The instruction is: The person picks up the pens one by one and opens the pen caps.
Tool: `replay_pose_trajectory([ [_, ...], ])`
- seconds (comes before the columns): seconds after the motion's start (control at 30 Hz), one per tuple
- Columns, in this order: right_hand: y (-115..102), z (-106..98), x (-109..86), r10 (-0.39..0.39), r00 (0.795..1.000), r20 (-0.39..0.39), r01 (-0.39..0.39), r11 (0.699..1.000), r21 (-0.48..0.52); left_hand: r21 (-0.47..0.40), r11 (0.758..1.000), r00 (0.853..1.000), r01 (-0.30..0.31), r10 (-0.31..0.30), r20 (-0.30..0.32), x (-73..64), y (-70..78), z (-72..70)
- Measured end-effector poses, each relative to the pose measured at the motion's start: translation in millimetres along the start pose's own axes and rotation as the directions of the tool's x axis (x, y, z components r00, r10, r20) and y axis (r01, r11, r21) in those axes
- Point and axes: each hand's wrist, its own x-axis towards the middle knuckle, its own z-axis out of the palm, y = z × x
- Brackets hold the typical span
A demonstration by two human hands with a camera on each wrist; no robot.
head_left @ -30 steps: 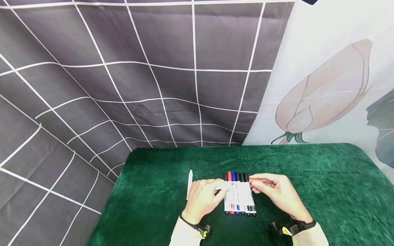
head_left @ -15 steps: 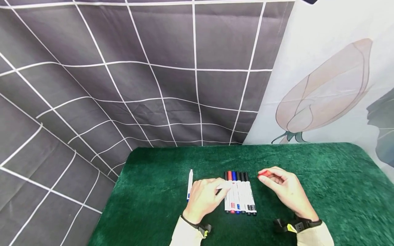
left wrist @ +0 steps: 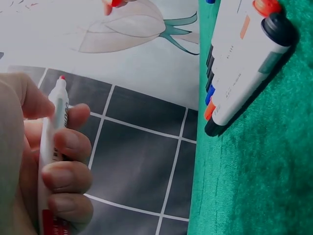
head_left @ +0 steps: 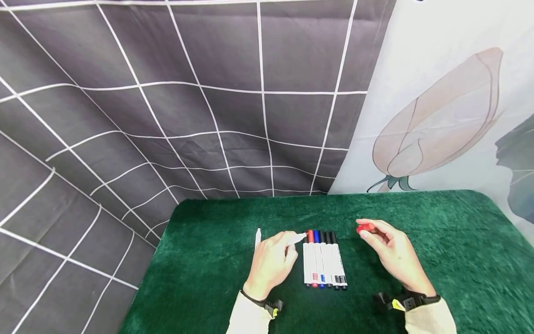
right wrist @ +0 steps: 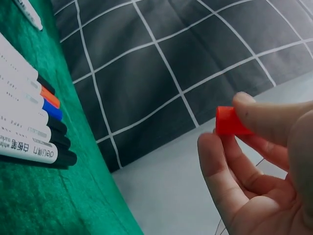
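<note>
In the head view my left hand (head_left: 269,264) grips an uncapped whiteboard marker (left wrist: 59,103) with a red tip and a red tail end. Its bare tip points up and to the right, overlapping the caps of a row of capped markers (head_left: 324,260). My right hand (head_left: 392,250), to the right of that row, pinches a red marker cap (right wrist: 226,120) between thumb and fingers, clear of the table. The row lies side by side, with black, red and blue caps at the far end. Left of my left hand is another uncapped marker (head_left: 258,235), its lower part hidden behind the hand.
A green velvety cloth covers the table (head_left: 200,269). Behind it and on the left hangs a dark grid-patterned curtain (head_left: 233,111); a white sheet (head_left: 450,28) with a large flower print hangs at the right back.
The red cap has come away from the marker, moving right and away from me in my right hand. My left hand has shifted slightly left and up, tilting the bare marker tip upward.
</note>
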Motion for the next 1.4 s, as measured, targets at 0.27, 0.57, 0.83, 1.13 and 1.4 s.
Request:
replay_pose_trajectory([
  [0.27,4,-3,0.4,-0.018,0.998,-0.059,0.014,0.998,-0.061,0.035,0.997,0.997,0.068,-0.067,-0.037,2.1,-1.7,-4.7],
  [0.57,5,-12,3.5,0.321,0.912,-0.254,-0.263,0.935,0.238,0.057,0.987,0.984,0.15,-0.143,-0.11,2.7,-7.1,-6.6],
  [0.83,11,-19,6.1,0.49,0.808,-0.327,-0.436,0.87,0.229,0.013,0.964,0.934,0.266,-0.255,-0.25,1.2,-19.1,-11.2],
  [1.13,24,-22,3.6,0.531,0.81,-0.247,-0.531,0.844,0.074,0.036,0.905,0.867,0.425,-0.395,-0.303,-3.9,-36.0,-19.5],
  [1.4,33,-23,3.1,0.544,0.801,-0.25,-0.569,0.821,-0.039,0.072,0.808,0.799,0.585,-0.558,-0.223,-5.7,-38.4,-26.4],
])
